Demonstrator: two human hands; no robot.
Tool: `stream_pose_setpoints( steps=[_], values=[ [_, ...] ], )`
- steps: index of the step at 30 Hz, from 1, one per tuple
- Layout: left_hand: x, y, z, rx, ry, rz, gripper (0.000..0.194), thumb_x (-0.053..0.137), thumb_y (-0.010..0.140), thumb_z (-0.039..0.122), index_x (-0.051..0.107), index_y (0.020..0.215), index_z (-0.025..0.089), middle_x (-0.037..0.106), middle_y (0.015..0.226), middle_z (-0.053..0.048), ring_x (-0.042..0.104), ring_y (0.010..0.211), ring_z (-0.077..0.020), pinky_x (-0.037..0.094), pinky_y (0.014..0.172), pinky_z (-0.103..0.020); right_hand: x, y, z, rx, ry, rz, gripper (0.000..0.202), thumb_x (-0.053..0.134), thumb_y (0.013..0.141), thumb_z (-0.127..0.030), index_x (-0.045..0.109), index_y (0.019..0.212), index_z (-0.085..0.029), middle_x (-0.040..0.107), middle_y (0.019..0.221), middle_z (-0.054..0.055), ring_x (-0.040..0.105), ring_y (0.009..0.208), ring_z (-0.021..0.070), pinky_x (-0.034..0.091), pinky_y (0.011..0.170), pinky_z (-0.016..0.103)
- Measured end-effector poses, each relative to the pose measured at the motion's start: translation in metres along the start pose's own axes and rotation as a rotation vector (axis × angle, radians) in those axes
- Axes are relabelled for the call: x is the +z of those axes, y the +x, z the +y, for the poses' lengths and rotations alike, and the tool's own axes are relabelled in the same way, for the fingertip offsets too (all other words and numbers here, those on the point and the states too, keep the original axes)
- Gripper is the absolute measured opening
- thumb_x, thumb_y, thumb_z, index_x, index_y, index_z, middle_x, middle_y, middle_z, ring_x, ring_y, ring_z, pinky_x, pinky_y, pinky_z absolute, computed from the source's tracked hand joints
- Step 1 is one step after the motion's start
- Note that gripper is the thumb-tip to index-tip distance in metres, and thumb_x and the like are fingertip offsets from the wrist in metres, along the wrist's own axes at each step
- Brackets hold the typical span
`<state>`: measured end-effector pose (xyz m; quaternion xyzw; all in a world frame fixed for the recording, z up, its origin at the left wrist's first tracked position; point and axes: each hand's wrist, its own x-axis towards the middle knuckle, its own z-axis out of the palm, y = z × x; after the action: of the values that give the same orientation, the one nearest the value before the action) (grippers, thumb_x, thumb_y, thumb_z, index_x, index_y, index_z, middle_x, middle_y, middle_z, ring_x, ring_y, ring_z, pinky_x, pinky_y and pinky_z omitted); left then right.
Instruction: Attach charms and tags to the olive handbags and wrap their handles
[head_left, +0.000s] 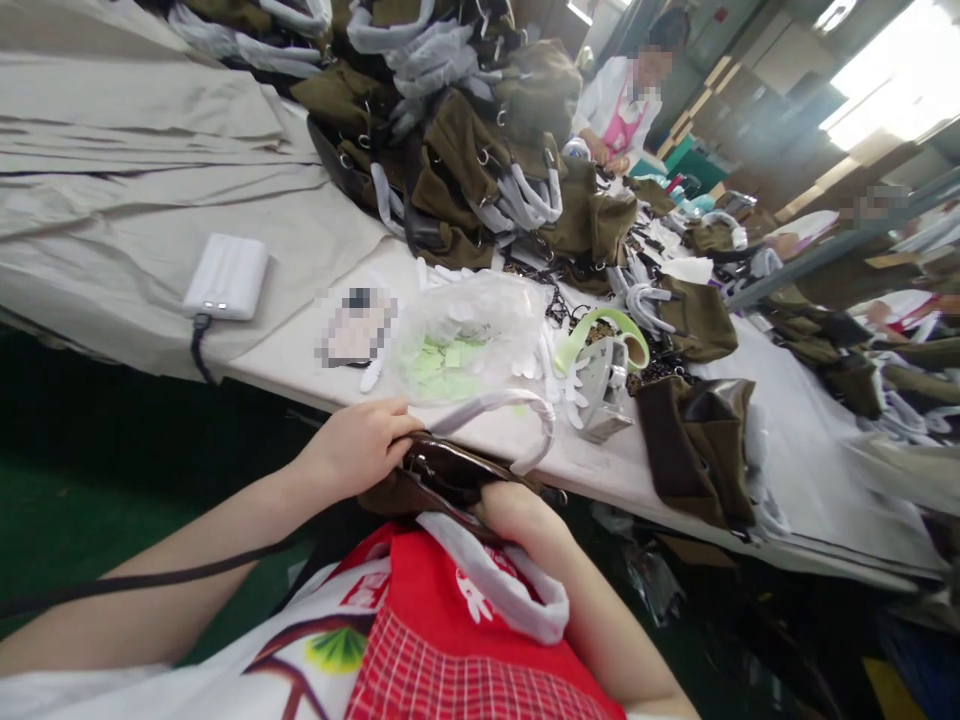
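An open zippered brown handbag (390,492) rests against my red apron at the table's front edge. Its two handles are wrapped in white material, one standing up on the far side and one hanging toward me. My left hand (367,440) grips the bag's left end by the zipper, fingers closed over the rim. My right hand (517,508) reaches into the bag's opening, so its fingers are hidden. Just beyond the bag lies a clear plastic bag (465,340) with light green pieces in it.
A white power bank (227,277) with a cable and a phone (352,330) lie left. A tape dispenser (600,385), green tape roll (626,335) and another brown bag (697,450) are right. Bags pile up behind; a person (622,110) works at the far side.
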<state>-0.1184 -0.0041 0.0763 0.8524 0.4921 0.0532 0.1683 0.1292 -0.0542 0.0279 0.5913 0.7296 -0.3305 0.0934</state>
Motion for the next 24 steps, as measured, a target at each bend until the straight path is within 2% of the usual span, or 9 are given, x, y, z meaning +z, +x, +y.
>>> stream_pose_setpoints(
  steps=[3,7,10,13,15,17,20,22,24],
  values=[
    [-0.003,0.002,-0.013,-0.024,-0.101,-0.039,0.033,0.043,0.089,0.029,0.073,0.102,0.027,0.067,0.094,-0.004,0.065,0.088,-0.0226,0.047,0.075,-0.031,-0.009,-0.004,-0.011,-0.036,0.008,0.031,0.020,0.062,0.083,-0.026,0.073,0.096,-0.015,0.075,0.090,0.016,0.070,0.077,0.0300,0.052,0.069,0.037],
    [-0.007,0.009,-0.049,-0.124,-0.246,-0.046,0.030,0.048,0.086,0.034,0.074,0.097,0.025,0.072,0.097,-0.003,0.066,0.093,-0.0230,0.049,0.083,-0.031,-0.044,-0.028,-0.025,-0.247,0.118,0.154,0.036,0.057,0.092,-0.037,0.065,0.119,-0.015,0.071,0.115,0.015,0.067,0.105,0.0286,0.049,0.091,0.037],
    [-0.005,0.013,-0.077,-0.310,-0.356,0.003,0.028,0.056,0.081,0.041,0.073,0.094,0.023,0.076,0.101,-0.002,0.067,0.098,-0.0271,0.051,0.090,-0.036,-0.061,-0.044,-0.024,-0.341,0.221,0.285,0.033,0.061,0.090,-0.035,0.064,0.121,-0.023,0.070,0.119,0.007,0.063,0.112,0.0227,0.044,0.100,0.033],
    [0.002,0.011,-0.096,-0.491,-0.624,-0.041,0.035,0.065,0.071,0.052,0.072,0.093,0.026,0.078,0.088,0.002,0.071,0.092,-0.0320,0.056,0.085,-0.042,-0.056,-0.044,-0.010,-0.363,0.239,0.355,0.036,0.070,0.080,-0.025,0.066,0.116,-0.025,0.071,0.115,0.004,0.063,0.109,0.0215,0.041,0.102,0.032],
    [0.008,0.006,-0.104,-0.467,-0.822,-0.060,0.038,0.068,0.069,0.058,0.071,0.096,0.031,0.079,0.092,0.005,0.070,0.099,-0.0321,0.056,0.090,-0.043,-0.046,-0.033,0.002,-0.361,0.234,0.406,0.034,0.070,0.078,-0.020,0.067,0.112,-0.026,0.072,0.112,0.003,0.064,0.107,0.0205,0.034,0.109,0.035],
    [0.014,0.000,-0.109,-0.360,-0.900,-0.009,0.037,0.066,0.071,0.061,0.069,0.100,0.039,0.077,0.105,0.011,0.066,0.111,-0.0300,0.051,0.101,-0.046,-0.037,-0.019,0.012,-0.344,0.222,0.452,0.022,0.068,0.081,-0.017,0.069,0.101,-0.025,0.073,0.102,0.002,0.065,0.098,0.0190,0.030,0.112,0.037],
    [0.016,-0.005,-0.109,-0.149,-0.798,0.079,0.045,0.069,0.067,0.061,0.066,0.109,0.047,0.070,0.123,0.013,0.058,0.124,-0.0303,0.039,0.111,-0.052,-0.030,-0.001,0.021,-0.311,0.225,0.511,0.010,0.065,0.081,-0.013,0.068,0.084,-0.022,0.071,0.083,0.000,0.064,0.087,0.0181,0.040,0.100,0.034],
    [0.013,-0.005,-0.101,-0.104,-0.685,0.058,0.057,0.077,0.059,0.056,0.066,0.115,0.044,0.068,0.128,0.008,0.057,0.124,-0.0329,0.039,0.111,-0.053,-0.030,0.006,0.024,-0.304,0.262,0.531,0.012,0.064,0.080,-0.010,0.067,0.080,-0.021,0.070,0.081,0.000,0.063,0.087,0.0184,0.045,0.090,0.030],
    [0.007,-0.002,-0.088,-0.166,-0.590,0.024,0.057,0.078,0.060,0.053,0.068,0.114,0.036,0.070,0.124,0.002,0.061,0.119,-0.0336,0.043,0.109,-0.052,-0.033,0.008,0.024,-0.297,0.319,0.535,0.013,0.062,0.079,-0.008,0.068,0.080,-0.020,0.070,0.085,0.001,0.062,0.089,0.0183,0.046,0.084,0.028]
  ],
)
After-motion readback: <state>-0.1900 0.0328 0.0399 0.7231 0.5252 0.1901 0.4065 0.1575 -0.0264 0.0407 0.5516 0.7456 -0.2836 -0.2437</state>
